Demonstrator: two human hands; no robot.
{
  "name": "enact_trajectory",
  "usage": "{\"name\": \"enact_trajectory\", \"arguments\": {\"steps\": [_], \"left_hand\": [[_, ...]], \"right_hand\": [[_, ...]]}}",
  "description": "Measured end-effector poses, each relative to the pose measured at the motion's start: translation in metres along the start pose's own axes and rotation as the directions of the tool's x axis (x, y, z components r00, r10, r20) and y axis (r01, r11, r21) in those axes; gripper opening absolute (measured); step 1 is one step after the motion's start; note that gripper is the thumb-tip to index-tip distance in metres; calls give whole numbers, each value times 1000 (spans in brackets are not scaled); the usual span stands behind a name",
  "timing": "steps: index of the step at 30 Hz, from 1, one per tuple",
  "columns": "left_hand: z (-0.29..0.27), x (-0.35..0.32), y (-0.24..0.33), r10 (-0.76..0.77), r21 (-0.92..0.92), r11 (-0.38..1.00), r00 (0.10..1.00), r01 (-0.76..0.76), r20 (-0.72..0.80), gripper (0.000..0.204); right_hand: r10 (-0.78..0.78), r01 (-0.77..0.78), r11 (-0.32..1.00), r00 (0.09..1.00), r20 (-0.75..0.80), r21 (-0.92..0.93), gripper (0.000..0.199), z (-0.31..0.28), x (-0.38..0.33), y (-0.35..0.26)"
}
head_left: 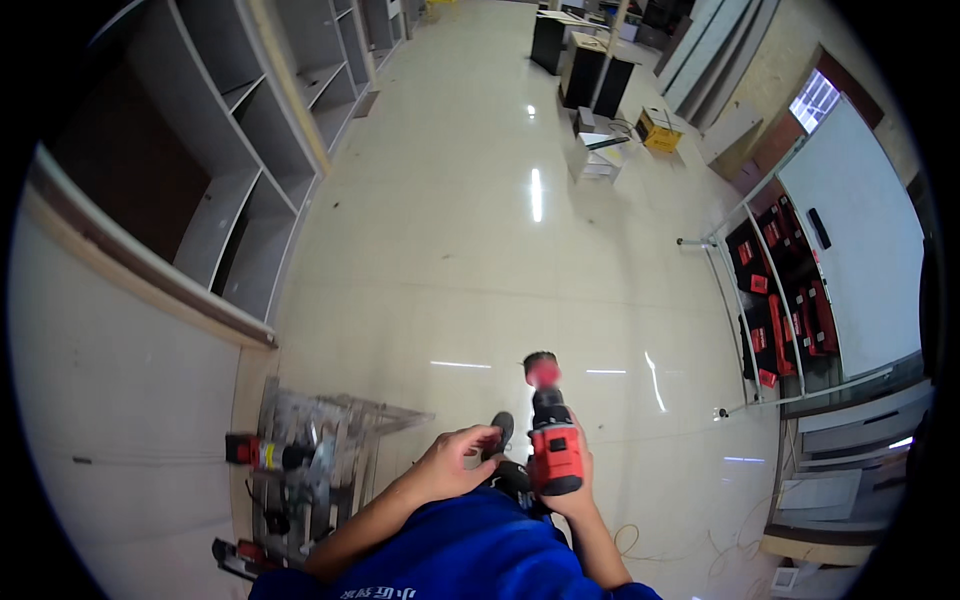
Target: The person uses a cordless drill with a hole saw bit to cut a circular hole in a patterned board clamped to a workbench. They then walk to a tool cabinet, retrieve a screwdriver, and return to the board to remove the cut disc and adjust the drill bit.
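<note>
Right now my right hand (572, 492) is clamped around the grip of one red-and-black cordless drill (552, 440), chuck aimed away from me over the tiled floor (480, 260), held in the air just ahead of my chest. My left hand (455, 462) sits just beside the drill body, fingers loosely curled and half open, holding nothing that I can make out; the thumb is close to the housing. Risks as I judge them: the chuck end looks blurred, so it may be spinning, and my left fingers (482, 436) are near enough to drift into it; the polished floor is hard, so a slipped grip would mean a dropped tool beside my dark shoe (502, 428). Loose cable (632, 540) lies on the tiles by my right side, a trip hazard. To my left, one wire rack (312, 455) holds clutter, with two more red-and-black tools (262, 453) on it, easy to snag. Count further out: one long white shelf unit (250, 130) on the left, one metal display frame (775, 300) of red boxes on the right, one yellow case (660, 127), two dark cabinets (585, 68) at the back.
</note>
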State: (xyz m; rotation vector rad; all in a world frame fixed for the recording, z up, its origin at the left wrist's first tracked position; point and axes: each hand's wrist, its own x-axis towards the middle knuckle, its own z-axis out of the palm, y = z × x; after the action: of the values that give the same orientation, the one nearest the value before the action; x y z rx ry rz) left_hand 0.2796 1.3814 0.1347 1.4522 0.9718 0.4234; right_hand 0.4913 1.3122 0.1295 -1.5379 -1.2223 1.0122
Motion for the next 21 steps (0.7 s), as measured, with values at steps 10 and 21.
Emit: {"name": "enact_trajectory", "arguments": {"steps": [10,21], "left_hand": [[-99,268,33,404,169,908,908,-383,-110,66],[-353,562,114,677,310,720,727,-621,-115,32]], "right_hand": [[-166,137,927,985,55,350,115,31,320,-55],[-552,513,834,764,334,204,74,13,682,-126]]}}
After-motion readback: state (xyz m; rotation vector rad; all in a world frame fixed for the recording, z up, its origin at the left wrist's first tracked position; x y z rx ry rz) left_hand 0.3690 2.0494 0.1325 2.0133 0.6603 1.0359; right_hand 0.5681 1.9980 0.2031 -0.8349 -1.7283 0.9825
